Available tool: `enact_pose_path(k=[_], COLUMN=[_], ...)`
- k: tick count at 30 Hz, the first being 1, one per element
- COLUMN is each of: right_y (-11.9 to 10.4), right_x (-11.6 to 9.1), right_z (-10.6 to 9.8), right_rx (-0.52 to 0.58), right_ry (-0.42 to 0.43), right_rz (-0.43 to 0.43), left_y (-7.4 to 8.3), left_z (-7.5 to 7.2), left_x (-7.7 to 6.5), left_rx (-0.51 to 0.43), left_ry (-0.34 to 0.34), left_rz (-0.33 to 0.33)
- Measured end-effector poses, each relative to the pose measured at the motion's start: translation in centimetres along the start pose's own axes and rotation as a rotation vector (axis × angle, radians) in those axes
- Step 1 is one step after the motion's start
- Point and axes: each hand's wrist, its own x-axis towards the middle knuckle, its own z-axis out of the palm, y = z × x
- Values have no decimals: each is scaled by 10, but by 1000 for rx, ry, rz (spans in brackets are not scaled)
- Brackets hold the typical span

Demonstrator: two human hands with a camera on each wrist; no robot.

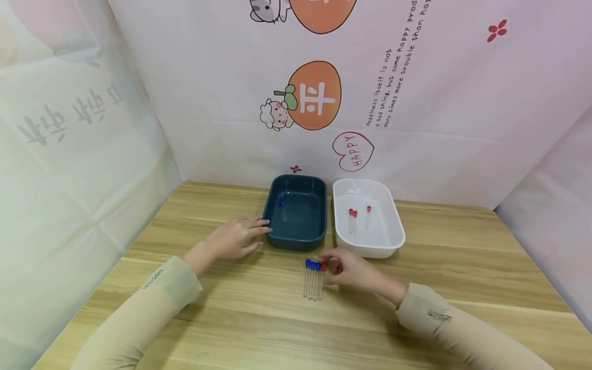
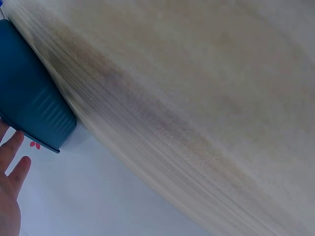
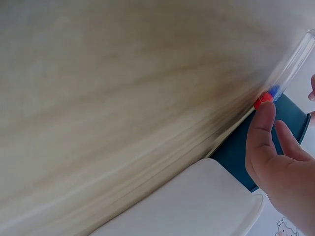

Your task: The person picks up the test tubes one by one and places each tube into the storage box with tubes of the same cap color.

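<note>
Three blue-capped clear tubes [image 1: 312, 280] lie side by side on the table, with a red-capped tube [image 1: 322, 281] at the right end of the row. My right hand [image 1: 348, 268] is at that red-capped tube, fingers bent and spread. In the right wrist view, a fingertip [image 3: 266, 114] meets the red cap [image 3: 264, 100]; the tube still lies with the others. My left hand [image 1: 238, 237] rests its fairly straight fingers against the left side of the dark teal tray [image 1: 296, 243]. One blue-capped tube [image 1: 283, 210] lies inside that tray.
A white tray [image 1: 372, 252] stands right of the teal one and holds three red-capped tubes [image 1: 353, 221]. Both trays sit on a wooden table [image 1: 259, 318] near its back edge. Printed cloth [image 1: 222, 103] hangs behind and at the sides.
</note>
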Motion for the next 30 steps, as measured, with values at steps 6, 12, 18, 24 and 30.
enact_pose_path(k=[6, 12, 18, 24, 30], right_y=[-2, -8, -13, -15, -17], right_x=[-1, -2, -3, -3, -4], right_z=[4, 8, 10, 13, 15], right_rx=[-108, -176, -162, -166, -189], right_ry=[-29, -24, -43, -42, -31], right_rz=[16, 67, 88, 109, 108], left_y=[0, 0, 1, 1, 1], left_z=[0, 0, -1, -2, -2], left_x=[1, 0, 0, 0, 0], left_rx=[12, 15, 18, 5, 3], left_ry=[-12, -26, -30, -26, -19], left_rz=[3, -10, -15, -18, -11])
